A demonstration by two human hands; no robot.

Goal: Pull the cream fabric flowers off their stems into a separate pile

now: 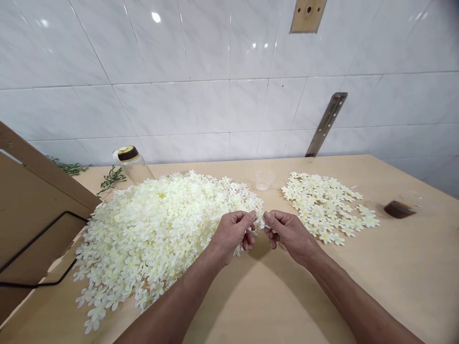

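A big heap of cream-white artificial flower petals (154,229) covers the left half of the wooden table (358,286). A smaller flat spread of the same flowers (328,205) lies to the right. My left hand (233,234) and my right hand (287,231) meet above the table at the heap's right edge, both closed in a pinch on a single white flower (260,220) held between their fingertips. Most of that flower is hidden by the fingers.
A small clear plastic cup (264,179) stands behind the hands. A clear jar with a brown lid (131,162) lies at the back left beside green stems (111,179). A brown lid (397,209) rests at the right. A wooden board with black wire (32,229) stands on the left.
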